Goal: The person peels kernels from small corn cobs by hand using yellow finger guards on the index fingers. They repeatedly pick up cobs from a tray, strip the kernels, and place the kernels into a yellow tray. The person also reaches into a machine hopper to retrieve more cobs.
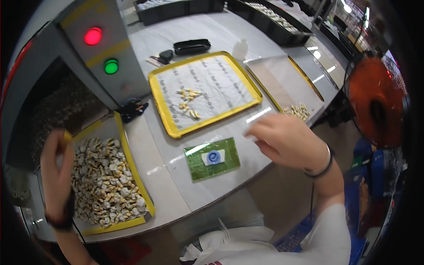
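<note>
My left hand (57, 174) is at the left edge of a yellow-rimmed tray (138, 187) heaped with small white-and-yellow pieces (104, 181). Its fingers bend toward the thumb; a yellow spot beside the fingertips may be a piece or the rim. Raised over the table's right side, my right hand (287, 141) has curled, slightly blurred fingers, and anything between them is hidden. Between the hands lies a green glossy plate (194, 170) bearing a white pad (221, 157) and a round blue piece (213, 157) with a swirl.
Farther back, a yellow-rimmed tray (203, 125) lined with printed white paper holds several small pieces (189, 94). Another tray (282, 79) has pieces at its near end. A grey machine (104, 48) stands left, an orange fan (375, 101) right. Black bins (181, 11) and a white bottle (240, 49) are behind.
</note>
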### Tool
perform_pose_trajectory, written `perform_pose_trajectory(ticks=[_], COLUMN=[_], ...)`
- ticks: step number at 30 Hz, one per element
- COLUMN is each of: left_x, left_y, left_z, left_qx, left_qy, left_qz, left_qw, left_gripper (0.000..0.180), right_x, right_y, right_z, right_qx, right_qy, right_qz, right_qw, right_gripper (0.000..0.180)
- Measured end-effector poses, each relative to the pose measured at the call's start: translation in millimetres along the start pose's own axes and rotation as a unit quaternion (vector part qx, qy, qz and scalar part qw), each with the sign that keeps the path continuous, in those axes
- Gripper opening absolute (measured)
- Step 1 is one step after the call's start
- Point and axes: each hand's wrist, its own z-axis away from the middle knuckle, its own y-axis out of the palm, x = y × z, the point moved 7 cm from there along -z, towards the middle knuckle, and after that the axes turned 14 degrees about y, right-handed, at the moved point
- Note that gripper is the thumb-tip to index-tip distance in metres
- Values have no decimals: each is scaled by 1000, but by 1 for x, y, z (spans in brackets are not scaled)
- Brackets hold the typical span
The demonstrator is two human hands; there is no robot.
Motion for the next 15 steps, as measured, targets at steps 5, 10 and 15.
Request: perform_pose_trajectory(ticks=[5, 10, 15], left_x=[-123, -142, -141], left_y=[21, 107, 147], left_z=[99, 177, 169], left_qx=[207, 199, 25], left_qy=[-171, -319, -284], left_qz=[469, 755, 849], left_qw=[842, 537, 446], left_gripper=[37, 31, 29], right_x=[30, 23, 15], right_y=[36, 75, 71], right_z=[-98, -134, -127], right_qx=[40, 153, 72], right_qy=[-100, 1, -41], right_qz=[-88, -73, -57], right_qw=[990, 986, 995], right_gripper=[17, 19, 13])
